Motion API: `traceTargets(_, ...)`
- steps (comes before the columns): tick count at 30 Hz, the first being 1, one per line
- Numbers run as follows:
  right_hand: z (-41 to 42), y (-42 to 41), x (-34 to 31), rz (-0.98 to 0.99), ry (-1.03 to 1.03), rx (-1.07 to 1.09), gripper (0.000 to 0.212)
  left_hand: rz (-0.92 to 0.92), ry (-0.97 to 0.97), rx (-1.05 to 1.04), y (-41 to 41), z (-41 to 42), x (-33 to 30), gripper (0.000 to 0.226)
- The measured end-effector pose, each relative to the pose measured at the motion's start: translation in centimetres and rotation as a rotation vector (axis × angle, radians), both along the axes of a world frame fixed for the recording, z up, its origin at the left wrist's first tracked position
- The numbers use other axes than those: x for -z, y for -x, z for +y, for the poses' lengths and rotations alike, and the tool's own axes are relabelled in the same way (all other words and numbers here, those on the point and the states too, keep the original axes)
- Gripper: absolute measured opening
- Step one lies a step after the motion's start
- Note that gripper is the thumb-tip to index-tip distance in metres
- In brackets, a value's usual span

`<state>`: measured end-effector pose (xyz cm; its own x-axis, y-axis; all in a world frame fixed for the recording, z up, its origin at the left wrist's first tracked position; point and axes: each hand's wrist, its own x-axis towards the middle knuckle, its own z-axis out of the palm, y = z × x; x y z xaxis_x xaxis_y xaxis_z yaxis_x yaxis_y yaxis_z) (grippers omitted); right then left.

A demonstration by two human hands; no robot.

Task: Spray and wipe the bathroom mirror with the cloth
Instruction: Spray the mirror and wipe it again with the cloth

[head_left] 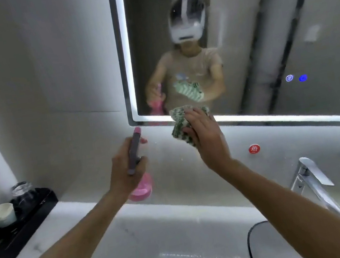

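Pressing cloth on mirror under right hand, left hand gripping spray bottle

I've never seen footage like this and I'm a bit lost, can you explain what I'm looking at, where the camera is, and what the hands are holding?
There is no machine here: a person wears a camera on the head, looking down at their own arms. That is the only view.

The left hand has its grip around a pink spray bottle. The right hand presses a green-and-white cloth against the bottom edge of a lit mirror, which shows the person's blurred reflection.

Below is a white counter. At its left sits a black tray with a paper cup and a glass. At the right are a chrome tap and a basin's rim.
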<state>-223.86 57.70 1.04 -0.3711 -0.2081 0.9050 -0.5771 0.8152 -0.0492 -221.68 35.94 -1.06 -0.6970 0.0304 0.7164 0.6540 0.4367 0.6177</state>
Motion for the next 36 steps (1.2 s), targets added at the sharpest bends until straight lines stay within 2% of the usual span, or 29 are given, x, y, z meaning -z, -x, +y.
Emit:
traceTargets(2,0.0,2.1,-5.3,0.118,-0.056,-0.002,0.034,0.068,0.025,-0.055,1.5,0.1,-4.3,0.039)
traceTargets(8,-1.7,7.7,-18.5,0.394,-0.29,0.041,0.033,0.18,0.057,-0.176,5.0,-0.9,-13.9,0.027)
traceTargets(13,-4.6,12.8,-24.1,0.564,-0.468,0.248,0.038,0.302,0.059,-0.199,8.4,-4.0,-19.1,0.026)
traceTargets(17,-7.6,17.8,-23.3,0.522,-0.593,0.382,0.05,0.361,0.032,-0.165,11.7,-6.6,-21.5,0.019)
traceTargets(20,-9.1,20.3,-21.5,0.503,-0.567,0.469,0.056,0.358,-0.068,-0.15,14.7,-8.4,-22.5,0.01)
traceTargets(23,-9.9,21.0,-22.2,0.526,-0.494,0.461,0.062,0.363,-0.112,-0.141,17.2,-9.6,-23.8,0.024)
traceTargets(27,-11.1,21.3,-28.0,0.528,-0.44,0.512,0.065,0.345,-0.157,-0.112,19.8,-10.1,-28.2,0.017)
traceTargets(32,-11.6,20.7,-37.9,0.402,-0.365,0.63,0.07,0.362,-0.183,-0.103,20.3,-9.6,-36.1,0.006)
traceTargets(34,-11.7,20.3,-41.6,0.363,-0.365,0.65,0.069,0.391,-0.18,-0.122,19.7,-9.2,-39.1,0.013)
traceTargets(36,-11.7,20.2,-45.2,0.352,-0.354,0.667,0.067,0.426,-0.154,-0.149,18.9,-8.6,-41.7,0.011)
